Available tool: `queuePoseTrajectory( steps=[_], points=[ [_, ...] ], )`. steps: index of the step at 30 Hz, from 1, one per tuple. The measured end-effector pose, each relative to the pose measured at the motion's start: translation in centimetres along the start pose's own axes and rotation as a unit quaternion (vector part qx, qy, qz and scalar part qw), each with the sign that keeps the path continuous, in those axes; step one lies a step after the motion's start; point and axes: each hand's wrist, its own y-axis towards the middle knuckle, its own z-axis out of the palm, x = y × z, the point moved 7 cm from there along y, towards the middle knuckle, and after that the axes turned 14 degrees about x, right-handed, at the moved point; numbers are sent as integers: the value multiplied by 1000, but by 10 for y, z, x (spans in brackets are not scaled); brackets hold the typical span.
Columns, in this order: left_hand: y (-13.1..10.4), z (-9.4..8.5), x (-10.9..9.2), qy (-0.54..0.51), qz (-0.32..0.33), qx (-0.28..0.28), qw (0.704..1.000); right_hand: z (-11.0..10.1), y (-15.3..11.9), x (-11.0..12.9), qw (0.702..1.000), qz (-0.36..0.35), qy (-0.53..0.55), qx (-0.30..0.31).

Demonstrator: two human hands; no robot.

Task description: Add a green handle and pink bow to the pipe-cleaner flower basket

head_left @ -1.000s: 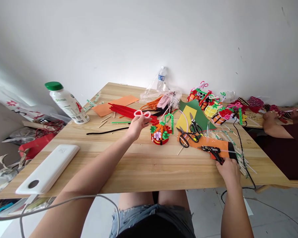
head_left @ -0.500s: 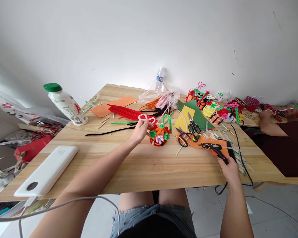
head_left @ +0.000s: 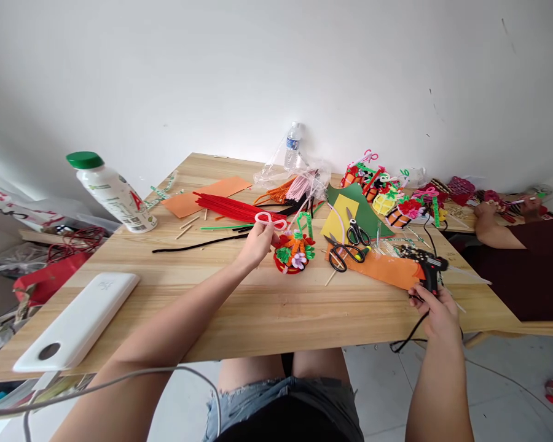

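Note:
My left hand (head_left: 258, 244) pinches a pink pipe cleaner bow (head_left: 271, 221) above the table. Just right of those fingers stands a small decorated basket (head_left: 294, 253) of red, orange and green pipe cleaners with a lilac flower. My right hand (head_left: 435, 306) is closed round the black handle of a glue gun (head_left: 429, 269), whose nozzle points left over an orange sheet (head_left: 387, 270). Two pairs of scissors, one of them black-handled scissors (head_left: 343, 253), lie between my hands. Red pipe cleaners (head_left: 235, 207) are bundled behind my left hand.
A white bottle with a green cap (head_left: 113, 191) and a white power bank (head_left: 80, 319) stand on the left. Several finished pipe cleaner baskets (head_left: 399, 212) sit at the back right. Another person's arm (head_left: 500, 233) rests farther right. The glue gun's black cord (head_left: 408, 337) hangs past the table edge.
My right hand has lifted the glue gun and turned it more upright, shifting slightly right. My left hand still holds the pink bow in nearly the same place. The view has shifted slightly.

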Motion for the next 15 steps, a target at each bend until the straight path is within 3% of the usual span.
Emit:
queuePoseTrajectory(
  steps=[6,11,13,15],
  points=[
    [-3,6,2,-7,-55,50,997,66,-28,26,973,-29,28,225],
    [-2,-7,-8,-60,30,-40,997,122,-43,34,958,-81,41,271],
    [-1,-5,-13,-117,63,-23,991,148,-47,36,947,-100,15,305],
    [0,3,-20,-189,84,42,977,171,-48,40,936,-109,-2,334]
  ],
)
